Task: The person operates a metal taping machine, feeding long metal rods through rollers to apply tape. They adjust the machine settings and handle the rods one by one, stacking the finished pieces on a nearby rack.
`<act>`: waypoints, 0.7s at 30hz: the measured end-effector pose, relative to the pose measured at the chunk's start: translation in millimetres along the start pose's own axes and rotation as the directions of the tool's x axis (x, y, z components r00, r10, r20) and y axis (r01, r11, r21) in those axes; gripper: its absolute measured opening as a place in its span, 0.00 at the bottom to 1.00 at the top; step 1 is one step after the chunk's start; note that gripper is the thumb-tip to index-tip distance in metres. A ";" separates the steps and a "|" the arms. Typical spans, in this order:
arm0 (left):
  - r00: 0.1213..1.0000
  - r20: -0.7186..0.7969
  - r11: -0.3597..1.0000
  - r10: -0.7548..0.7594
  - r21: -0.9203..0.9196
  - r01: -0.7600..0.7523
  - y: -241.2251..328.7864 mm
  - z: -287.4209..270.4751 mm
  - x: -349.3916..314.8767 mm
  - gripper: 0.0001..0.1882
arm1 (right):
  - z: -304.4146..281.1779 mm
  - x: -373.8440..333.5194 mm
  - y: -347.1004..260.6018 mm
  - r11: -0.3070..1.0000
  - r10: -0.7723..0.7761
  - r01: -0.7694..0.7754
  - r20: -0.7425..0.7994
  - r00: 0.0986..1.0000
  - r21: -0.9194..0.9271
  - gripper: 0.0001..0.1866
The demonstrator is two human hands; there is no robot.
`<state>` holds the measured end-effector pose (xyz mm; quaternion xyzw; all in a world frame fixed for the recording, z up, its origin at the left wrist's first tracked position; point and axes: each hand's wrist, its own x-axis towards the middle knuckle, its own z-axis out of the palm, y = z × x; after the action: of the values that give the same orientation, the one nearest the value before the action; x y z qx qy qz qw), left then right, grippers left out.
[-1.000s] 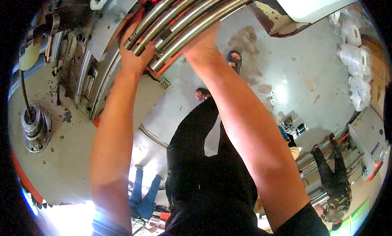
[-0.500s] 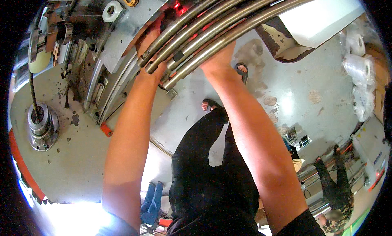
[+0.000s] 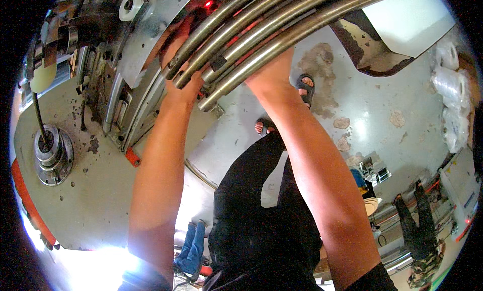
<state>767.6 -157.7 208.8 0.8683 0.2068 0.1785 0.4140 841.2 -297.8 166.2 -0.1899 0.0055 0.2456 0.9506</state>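
Note:
Several long brass-toned metal rods run side by side from the upper right down to the middle left of the view. My left hand is at their near ends, its wrist below them and part of the hand showing between and behind the rods. My right hand is farther along, under the nearest rod, its fingers hidden behind the bundle. Both hands appear closed round the rods. One rod has a dark band near its end. A small red light glows beyond my left hand.
On the left stands a grey machine table with a round metal flange fitting. A white sheet-metal chute juts in at upper right. Plastic-wrapped rolls line the right side. Two other people's legs show, in blue trousers and dark trousers.
The rods' near ends and my left hand have shifted slightly left. My feet, the floor and the chute appear a little farther right. Both hands stay at the rods.

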 end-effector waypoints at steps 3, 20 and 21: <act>1.000 -0.018 1.000 -0.016 0.009 0.016 1.0 6.6 1.3 0.27 | 1.5 -1.2 -0.9 0.983 0.080 -0.073 -0.037 0.996 0.170 0.19; 0.998 -0.029 0.998 -0.062 0.028 0.063 4.5 17.0 3.1 0.25 | 1.2 -3.1 -9.1 0.320 -0.299 0.389 0.297 0.907 -0.864 0.16; 0.997 -0.032 0.997 -0.069 0.032 0.070 5.1 16.7 1.4 0.25 | 0.9 -3.2 -12.5 0.149 -0.297 0.418 0.363 0.883 -0.896 0.16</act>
<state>778.0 -170.7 203.1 0.8645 0.2459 0.1740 0.4023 844.2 -309.1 171.8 -0.7104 -0.2376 -0.0259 0.6619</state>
